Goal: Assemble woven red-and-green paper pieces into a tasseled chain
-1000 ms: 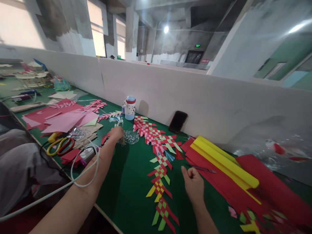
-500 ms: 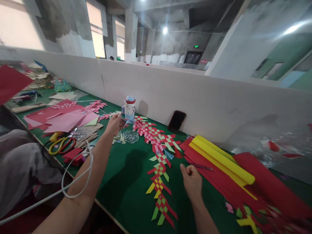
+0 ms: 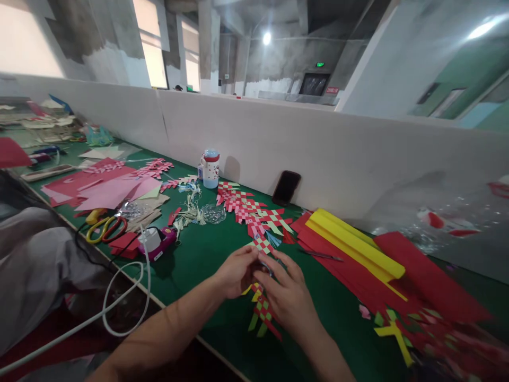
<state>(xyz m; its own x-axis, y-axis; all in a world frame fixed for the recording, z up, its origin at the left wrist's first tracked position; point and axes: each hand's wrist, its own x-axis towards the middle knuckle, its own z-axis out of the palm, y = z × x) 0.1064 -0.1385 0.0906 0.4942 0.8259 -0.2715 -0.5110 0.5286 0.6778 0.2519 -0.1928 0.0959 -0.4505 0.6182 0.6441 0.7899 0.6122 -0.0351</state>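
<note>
Bluish piece — mostly hidden by fingers.

- And here the left hand and right hand meet, fingers closed on a bluish item, mostly hidden!
- Woven paper fish curve beneath and beyond them!
- Phone leaning on the white partition, bottle standing to its left!
- Yellow sheet over red paper!

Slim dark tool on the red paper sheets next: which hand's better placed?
Right hand, I'd say. It's closer to the slim dark tool on the red paper sheets; the left hand sits beyond it. Both are together at the fingertips, so it would need freeing.
</note>
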